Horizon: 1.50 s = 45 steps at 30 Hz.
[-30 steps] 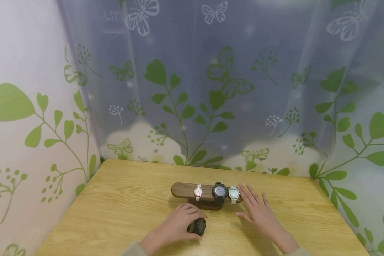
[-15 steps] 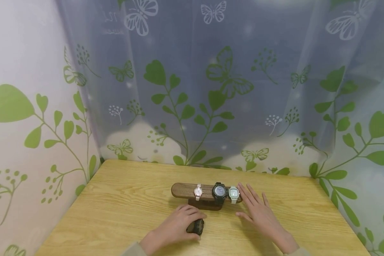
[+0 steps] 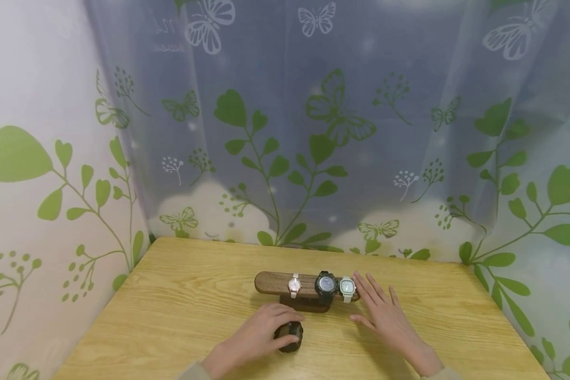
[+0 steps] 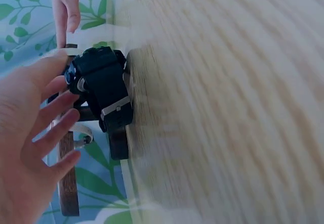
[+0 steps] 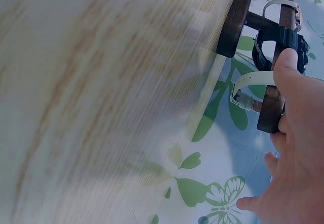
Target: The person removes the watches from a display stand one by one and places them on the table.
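Evidently the black watch [image 4: 104, 88] is what the left hand [image 3: 261, 327] is busy with: its thumb and forefinger curl about the watch, though how firmly they press I cannot tell. This watch sits at the table [image 3: 195, 285], roughly midway between the left and right edges and farther from the back edge than the wooden stand [image 3: 269, 283]; whether its underside touches the tabletop is unclear. The right hand [image 3: 390, 319] lies well apart from the left, fingers fairly straight, at the end of the stand nearer the table's right edge, with a square pale-green watch [image 3: 347, 286] just beside them. Farther along the bar sit a big-dialled dark watch [image 3: 326, 284] and a slim pale watch [image 3: 294, 285].

As for handling, the black watch looks chunky but probably light enough for one hand. Its case should be stiff; the strap, joined in a loop by a metal buckle [image 4: 115, 106], would likely flex yet spring back, perhaps rubbery and not very slippery. The two sides of the case seem the surest hold, with fingers off the dial, which could scratch.
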Tool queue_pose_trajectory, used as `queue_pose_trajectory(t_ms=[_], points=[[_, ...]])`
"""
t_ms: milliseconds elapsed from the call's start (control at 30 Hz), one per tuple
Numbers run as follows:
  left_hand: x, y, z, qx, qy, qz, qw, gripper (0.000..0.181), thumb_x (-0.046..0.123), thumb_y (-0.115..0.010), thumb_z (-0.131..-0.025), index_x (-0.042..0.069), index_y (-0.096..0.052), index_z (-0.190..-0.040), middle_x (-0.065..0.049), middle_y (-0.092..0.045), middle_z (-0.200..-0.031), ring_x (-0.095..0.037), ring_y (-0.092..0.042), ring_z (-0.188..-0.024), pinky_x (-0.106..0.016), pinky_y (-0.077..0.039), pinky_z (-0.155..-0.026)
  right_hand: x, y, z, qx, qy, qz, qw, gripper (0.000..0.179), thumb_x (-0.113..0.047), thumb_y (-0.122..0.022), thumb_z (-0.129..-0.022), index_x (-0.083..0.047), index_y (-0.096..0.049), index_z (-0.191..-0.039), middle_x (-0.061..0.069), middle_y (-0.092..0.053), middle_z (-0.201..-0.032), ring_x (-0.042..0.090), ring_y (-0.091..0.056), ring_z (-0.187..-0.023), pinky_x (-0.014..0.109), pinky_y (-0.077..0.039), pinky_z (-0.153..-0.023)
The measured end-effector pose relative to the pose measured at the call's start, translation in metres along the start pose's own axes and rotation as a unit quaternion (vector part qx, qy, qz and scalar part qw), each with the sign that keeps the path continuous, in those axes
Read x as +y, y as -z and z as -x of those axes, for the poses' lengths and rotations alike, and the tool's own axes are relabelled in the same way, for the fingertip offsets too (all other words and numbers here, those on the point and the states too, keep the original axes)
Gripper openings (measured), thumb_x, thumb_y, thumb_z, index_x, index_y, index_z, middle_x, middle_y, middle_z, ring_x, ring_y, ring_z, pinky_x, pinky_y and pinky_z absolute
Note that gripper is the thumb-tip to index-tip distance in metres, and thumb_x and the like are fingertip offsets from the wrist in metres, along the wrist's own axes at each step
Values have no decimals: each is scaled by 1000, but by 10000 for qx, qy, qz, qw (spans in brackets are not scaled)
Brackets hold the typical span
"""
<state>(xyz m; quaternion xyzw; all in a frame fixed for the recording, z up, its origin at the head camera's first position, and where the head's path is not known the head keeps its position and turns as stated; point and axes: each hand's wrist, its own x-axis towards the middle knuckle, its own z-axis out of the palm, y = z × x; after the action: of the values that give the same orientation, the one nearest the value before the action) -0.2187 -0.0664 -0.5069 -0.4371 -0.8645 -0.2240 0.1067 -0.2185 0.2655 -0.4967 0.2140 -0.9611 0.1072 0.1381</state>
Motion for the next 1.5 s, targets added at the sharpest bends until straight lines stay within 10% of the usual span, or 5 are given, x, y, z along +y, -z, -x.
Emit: queue_pose_trajectory(t_ms=[333, 633, 1500], points=[[-9, 11, 2, 1363, -530, -118, 9892, 30, 19, -78, -90, 16, -72, -119, 6, -73, -112, -10, -69, -100, -29, -58, -89, -1, 1, 0, 74, 30, -73, 9999, 90, -40, -71, -94, -20, -18, -164, 3, -20, -169, 38, -24, -151, 77, -20, -112], [-17, 28, -14, 1867, -444, -358, 9808, 37, 19, -78, -87, 9, -70, -121, -4, -73, -120, -22, -67, -110, -42, -55, -98, 0, 1, 0, 47, 14, -20, 10000, 89, -42, -70, -94, -19, -19, -164, 3, -19, -169, 39, -25, -150, 76, -20, -112], [-40, 11, -55, 607, 446, -1041, 9917, 74, 47, -82, -82, 13, -57, -142, -9, -61, -140, -33, -51, -135, -59, -33, -116, 3, -2, 1, 245, 195, -3, 9995, 93, -40, -72, -92, -22, -17, -164, -1, -17, -170, 30, -20, -154, 77, -21, -112]])
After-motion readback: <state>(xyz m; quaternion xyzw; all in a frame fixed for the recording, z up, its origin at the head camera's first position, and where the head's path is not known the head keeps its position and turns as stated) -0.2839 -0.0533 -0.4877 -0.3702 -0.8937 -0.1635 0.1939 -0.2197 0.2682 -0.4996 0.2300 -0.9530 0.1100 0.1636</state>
